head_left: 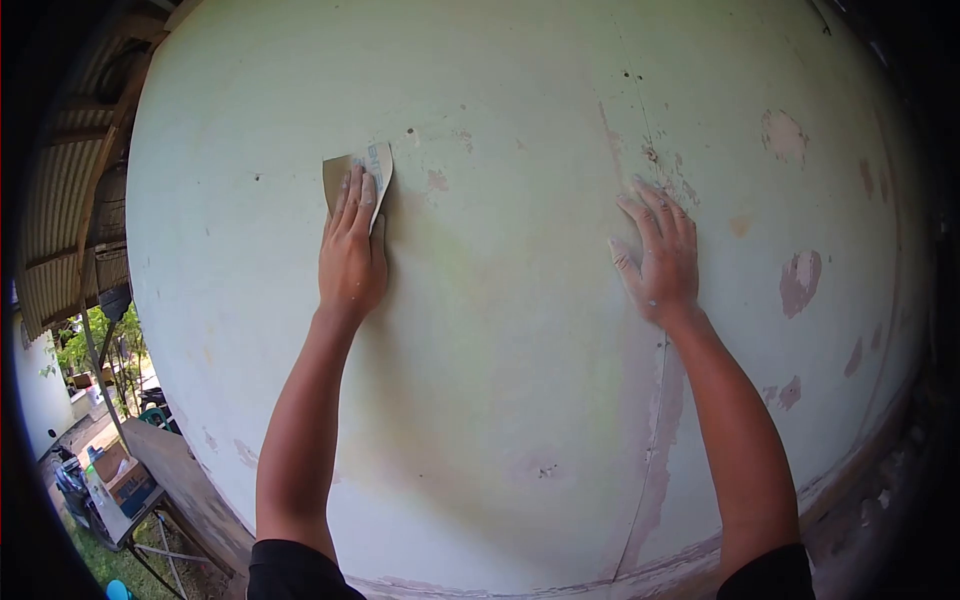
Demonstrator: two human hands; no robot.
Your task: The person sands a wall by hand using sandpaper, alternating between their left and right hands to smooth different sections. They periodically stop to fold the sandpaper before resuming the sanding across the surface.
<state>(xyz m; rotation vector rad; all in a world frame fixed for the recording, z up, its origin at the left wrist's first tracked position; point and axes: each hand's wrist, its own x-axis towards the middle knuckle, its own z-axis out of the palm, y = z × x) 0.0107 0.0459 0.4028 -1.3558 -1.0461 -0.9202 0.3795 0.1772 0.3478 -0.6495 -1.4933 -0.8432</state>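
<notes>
My left hand (350,258) presses a bent sheet of sandpaper (337,182) against the pale green wall (500,300). Its fingers lie over the sheet, and printed letters show on the curled right edge. My right hand (665,250) rests on the wall with fingers spread, just below a chipped patch beside a vertical crack. Whitish dust coats the fingers of both hands. Part of the sandpaper is hidden beneath my left fingers.
Several bare, peeled patches (800,283) mark the wall to the right. On the far left are a corrugated metal sheet (82,190) and a small table (115,520) bearing a cardboard box (125,478). A low concrete ledge (185,480) runs beside the wall.
</notes>
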